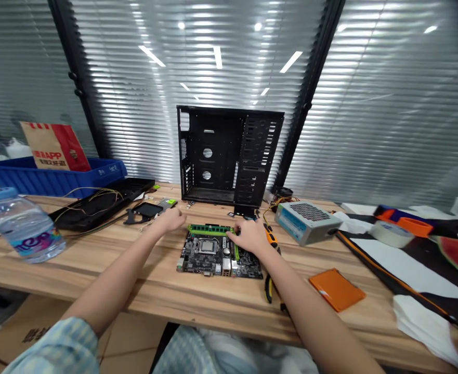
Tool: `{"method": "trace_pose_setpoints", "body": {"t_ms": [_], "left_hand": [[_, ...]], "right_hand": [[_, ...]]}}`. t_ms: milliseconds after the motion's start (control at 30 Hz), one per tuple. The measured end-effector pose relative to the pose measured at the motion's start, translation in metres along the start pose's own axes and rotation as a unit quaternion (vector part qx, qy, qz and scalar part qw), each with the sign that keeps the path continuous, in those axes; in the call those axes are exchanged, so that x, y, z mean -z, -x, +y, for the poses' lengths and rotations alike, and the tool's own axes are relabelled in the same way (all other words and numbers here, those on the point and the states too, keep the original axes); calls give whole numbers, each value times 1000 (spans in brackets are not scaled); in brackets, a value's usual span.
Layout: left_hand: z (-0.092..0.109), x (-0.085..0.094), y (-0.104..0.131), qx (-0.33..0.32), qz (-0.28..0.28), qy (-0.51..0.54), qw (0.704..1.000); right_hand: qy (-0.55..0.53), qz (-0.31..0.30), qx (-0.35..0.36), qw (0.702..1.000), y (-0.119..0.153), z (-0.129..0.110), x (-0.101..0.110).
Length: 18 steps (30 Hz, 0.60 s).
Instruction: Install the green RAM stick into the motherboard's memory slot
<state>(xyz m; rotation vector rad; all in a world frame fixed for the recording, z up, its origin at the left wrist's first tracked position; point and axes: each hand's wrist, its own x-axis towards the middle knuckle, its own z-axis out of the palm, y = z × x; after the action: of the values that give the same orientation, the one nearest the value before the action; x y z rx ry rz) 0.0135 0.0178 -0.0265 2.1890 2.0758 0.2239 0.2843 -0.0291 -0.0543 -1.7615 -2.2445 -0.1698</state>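
A motherboard (213, 259) lies flat on the wooden table in front of me, with a bare processor (207, 246) in its socket. Along its far edge a green RAM stick (210, 228) stands at the memory slots. My right hand (251, 236) is at the stick's right end, thumb on the near side and fingers beyond, closed around that end. My left hand (173, 220) is curled just off the board's far left corner, near the stick's left end; its fingertips are mostly hidden, so what they hold, if anything, does not show.
An open black computer case (221, 150) stands behind the board. Right of it are a power supply (306, 221), yellow-black pliers (268, 288) and an orange case (337, 289). A water bottle (28, 226), a blue bin (57, 179) and a black panel (96, 208) are at left.
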Motion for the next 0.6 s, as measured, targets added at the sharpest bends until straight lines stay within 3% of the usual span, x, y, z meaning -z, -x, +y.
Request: {"method": "trace_pose_setpoints", "body": {"t_ms": [133,367,600], "left_hand": [[-1,-11,-3,-12,-35,25,999],[1,-29,-10,-16,-28,38,999],[-2,-32,-13,-29,-8,57,998]], "right_hand": [[-13,7,-23,1000,-1,-3,-2],[-71,4,-102,992,-4,-5,-5],[-86,-17,-135,987,-10,-7,-9]]}}
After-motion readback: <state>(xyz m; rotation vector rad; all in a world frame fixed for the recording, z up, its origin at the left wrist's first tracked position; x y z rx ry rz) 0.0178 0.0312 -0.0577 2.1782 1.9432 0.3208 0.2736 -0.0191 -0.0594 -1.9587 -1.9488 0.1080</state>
